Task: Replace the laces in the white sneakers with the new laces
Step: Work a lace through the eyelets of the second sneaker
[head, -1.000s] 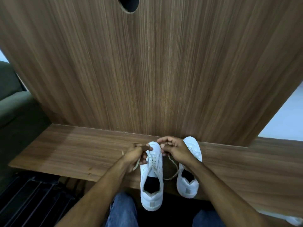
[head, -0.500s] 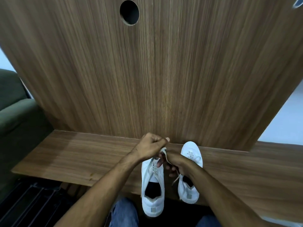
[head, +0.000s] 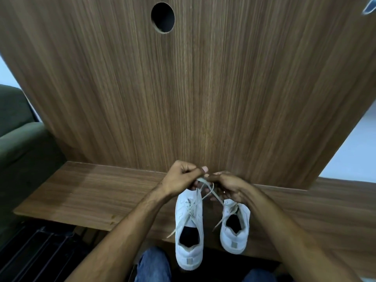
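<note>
Two white sneakers stand side by side on a low wooden shelf [head: 81, 192], heels toward me. The left sneaker [head: 189, 231] overhangs the shelf's front edge; the right sneaker [head: 235, 228] sits beside it. An off-white lace [head: 195, 202] runs up from the left sneaker's eyelets and crosses above its toe. My left hand [head: 183, 178] pinches one strand of that lace above the toe. My right hand [head: 225, 186] grips the other strand, close to the left hand. Loose lace ends hang down beside both sneakers.
A tall wooden panel [head: 203, 88] with a round hole [head: 162, 17] rises right behind the shelf. A dark green sofa [head: 18, 143] stands at the left. A black slatted rack [head: 36, 255] lies below the shelf. My jeans-clad knees [head: 154, 265] are at the bottom.
Both hands rose from the sides of the left sneaker and met above its toe, drawing the lace strands up and crossing them. The camera tilted slightly, so the hole in the panel now shows fully.
</note>
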